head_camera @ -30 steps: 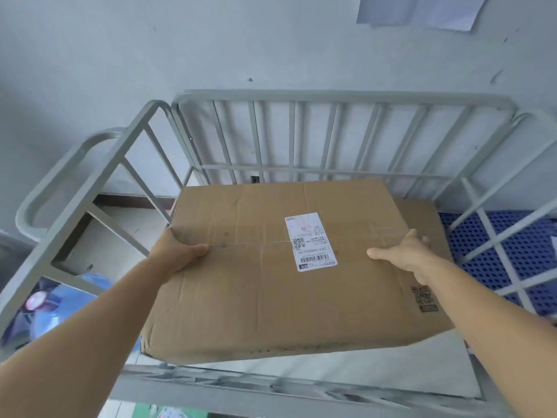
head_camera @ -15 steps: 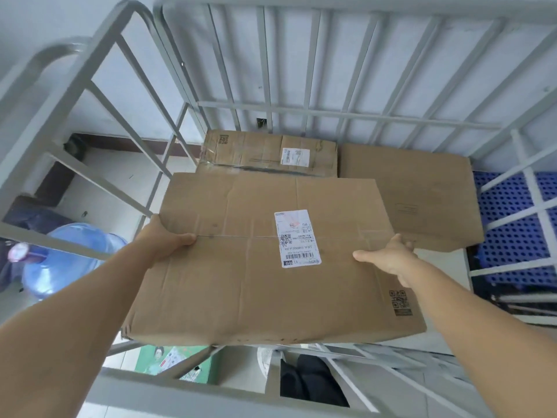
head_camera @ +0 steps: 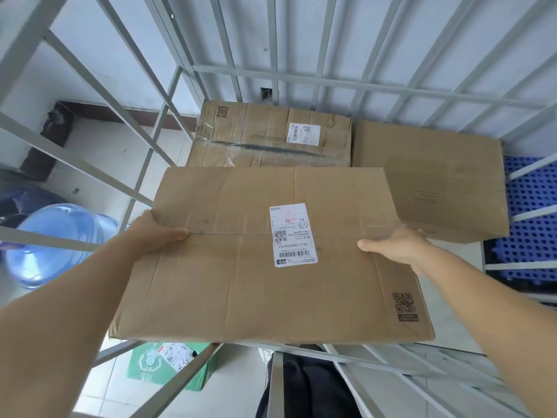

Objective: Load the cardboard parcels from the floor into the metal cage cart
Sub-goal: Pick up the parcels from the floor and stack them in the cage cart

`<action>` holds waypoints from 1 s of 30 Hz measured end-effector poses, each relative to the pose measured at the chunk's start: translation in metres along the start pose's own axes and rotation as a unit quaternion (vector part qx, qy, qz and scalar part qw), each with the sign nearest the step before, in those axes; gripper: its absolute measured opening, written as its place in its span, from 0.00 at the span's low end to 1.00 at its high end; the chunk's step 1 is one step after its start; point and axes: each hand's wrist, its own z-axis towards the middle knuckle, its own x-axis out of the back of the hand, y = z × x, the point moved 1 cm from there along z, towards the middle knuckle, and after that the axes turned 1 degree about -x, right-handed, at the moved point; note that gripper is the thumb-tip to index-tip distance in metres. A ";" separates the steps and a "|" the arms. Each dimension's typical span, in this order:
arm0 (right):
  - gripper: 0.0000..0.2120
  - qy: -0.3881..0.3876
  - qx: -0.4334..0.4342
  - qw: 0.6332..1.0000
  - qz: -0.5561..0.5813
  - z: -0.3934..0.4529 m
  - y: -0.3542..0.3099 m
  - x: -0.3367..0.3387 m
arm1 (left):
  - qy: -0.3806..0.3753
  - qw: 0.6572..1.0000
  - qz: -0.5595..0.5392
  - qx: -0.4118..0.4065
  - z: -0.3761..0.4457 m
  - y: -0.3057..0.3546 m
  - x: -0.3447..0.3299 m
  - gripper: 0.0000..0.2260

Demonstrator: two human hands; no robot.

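Head view looks down on a flat cardboard box held level inside the metal cage cart. Nearest, below the box's near edge, a green carton lies on the floor outside the cart, seen through the near bars, and a dark trouser leg shows beside it. The left hand grips the box's left edge, thumb laid on top along the centre seam, fingers hidden underneath. The right hand grips the right edge the same way, thumb on top pointing inward. A white shipping label sits across the seam in the middle of the box, and a printed code is near its near right corner.

Left of the box, outside the slanting side bars, a blue water bottle lies on the floor. Right of the box a strip of pale cart floor is open, and past the right bars is a blue perforated mat.

Beyond the box's far edge two more parcels lie on the cart floor: a taped box with a label straight behind, and a plain flat box behind and to the right, the two side by side and touching. Both lie close to the back bars, with the wall behind.
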 end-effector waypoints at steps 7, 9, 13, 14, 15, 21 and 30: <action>0.42 -0.058 -0.025 0.998 -0.005 0.005 0.008 0.015 | -0.031 0.998 0.051 -0.029 0.005 0.035 -0.002 0.32; 0.44 -0.053 -0.033 0.998 0.013 0.014 0.012 0.007 | -0.037 0.998 0.052 -0.026 0.009 0.038 -0.007 0.34; 0.46 -0.040 -0.039 0.997 0.062 0.029 0.006 -0.010 | -0.019 0.999 0.024 -0.017 0.018 0.028 -0.019 0.33; 0.45 -0.035 -0.042 0.996 0.072 0.034 0.005 -0.013 | -0.016 1.000 0.011 -0.016 0.022 0.027 -0.021 0.35; 0.46 -0.028 -0.044 0.995 0.081 0.037 0.003 -0.015 | -0.009 1.000 0.002 -0.019 0.026 0.028 -0.021 0.36; 0.40 -0.018 -0.039 0.991 0.128 0.057 0.004 -0.050 | 0.036 0.997 -0.051 -0.051 0.061 0.030 -0.019 0.38; 0.38 -0.033 -0.035 0.983 0.179 0.096 -0.004 -0.100 | 0.049 0.994 -0.093 -0.024 0.097 -0.019 -0.046 0.49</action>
